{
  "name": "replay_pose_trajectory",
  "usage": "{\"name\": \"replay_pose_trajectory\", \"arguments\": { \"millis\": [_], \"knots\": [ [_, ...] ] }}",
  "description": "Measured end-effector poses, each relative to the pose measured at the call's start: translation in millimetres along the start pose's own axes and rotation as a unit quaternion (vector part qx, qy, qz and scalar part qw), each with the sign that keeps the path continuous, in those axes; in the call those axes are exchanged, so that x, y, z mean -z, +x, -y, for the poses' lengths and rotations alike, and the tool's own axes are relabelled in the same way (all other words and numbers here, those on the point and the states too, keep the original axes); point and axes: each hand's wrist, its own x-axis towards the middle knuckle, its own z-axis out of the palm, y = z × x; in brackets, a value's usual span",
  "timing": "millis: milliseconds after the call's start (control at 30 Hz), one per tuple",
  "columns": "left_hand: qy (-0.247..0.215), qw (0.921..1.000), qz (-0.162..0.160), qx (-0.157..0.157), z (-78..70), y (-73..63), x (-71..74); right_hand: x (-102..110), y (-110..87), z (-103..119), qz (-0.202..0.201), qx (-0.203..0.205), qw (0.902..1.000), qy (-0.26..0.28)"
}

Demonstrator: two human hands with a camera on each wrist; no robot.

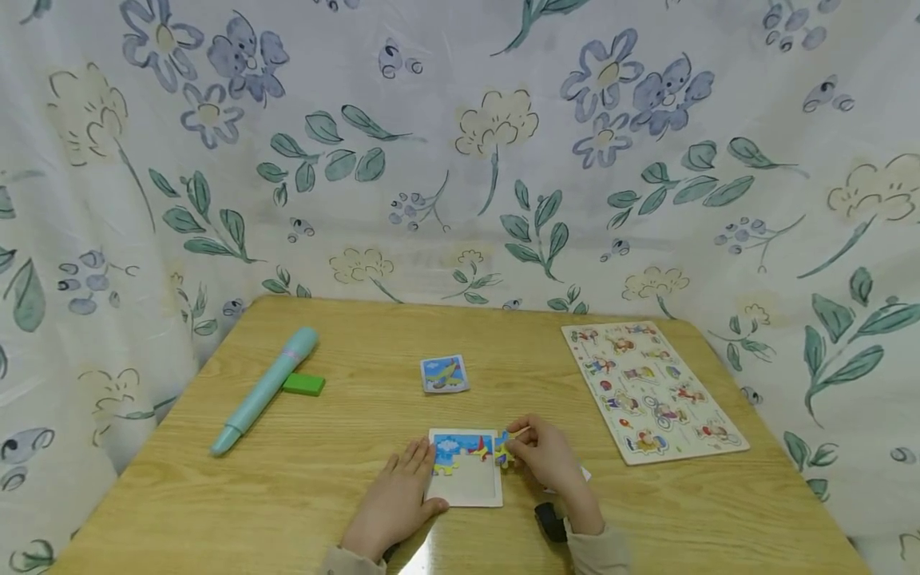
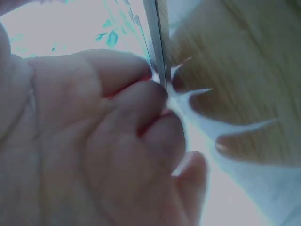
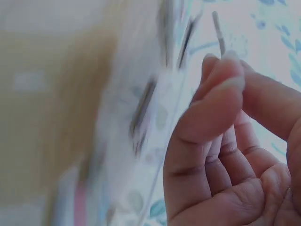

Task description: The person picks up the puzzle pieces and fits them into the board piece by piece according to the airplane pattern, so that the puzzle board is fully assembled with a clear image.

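Note:
A square jigsaw puzzle tray [image 1: 474,483] lies near the front of the table. Blue pieces with a red and yellow part fill its upper area and left side; the lower right shows bare board. My left hand [image 1: 395,499] rests along the tray's left edge with fingers extended; its palm [image 2: 94,141] fills much of the left wrist view. Just right of the tray, my right hand [image 1: 549,455] pinches a blue-and-yellow puzzle piece [image 1: 505,449] between thumb and fingers. The right wrist view shows this piece [image 3: 218,33] edge-on at the fingertips.
A picture card with a yellow plane [image 1: 444,374] lies behind the tray. At right is a large board with cartoon figures [image 1: 650,391]. A turquoise pen-shaped object [image 1: 266,391] and a green block [image 1: 305,384] lie at left. Something white [image 1: 586,473] shows partly beneath my right hand.

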Motion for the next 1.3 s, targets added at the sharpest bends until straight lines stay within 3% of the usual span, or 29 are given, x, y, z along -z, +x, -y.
{"name": "replay_pose_trajectory", "arguments": {
  "millis": [133, 267, 500, 700, 1067, 1300],
  "knots": [
    [-0.013, 0.9999, -0.001, -0.004, -0.5, 1.0, 0.0, -17.4, 2.1, 8.0, 0.052, 0.012, 0.9985, 0.011],
    [-0.005, 0.9999, 0.001, -0.009, -1.4, 1.5, -0.8, -33.6, 5.8, 14.0, 0.071, 0.026, 0.9971, 0.008],
    [0.001, 0.9999, -0.004, -0.016, -1.3, 1.0, 0.6, -47.0, 6.3, 17.6, 0.033, 0.052, 0.9958, -0.068],
    [0.004, 0.9998, 0.001, -0.021, -0.9, 0.2, 2.2, -51.6, 5.8, 22.3, 0.019, 0.038, 0.9947, -0.093],
    [0.0, 0.9999, 0.0, -0.014, -1.3, 0.2, 3.7, -55.8, 6.6, 26.9, 0.018, 0.003, 0.9957, -0.091],
    [-0.004, 1.0, -0.001, -0.009, -1.8, -0.9, 1.9, -55.1, 2.1, 21.9, 0.007, 0.008, 0.9963, -0.086]
  ]
}}
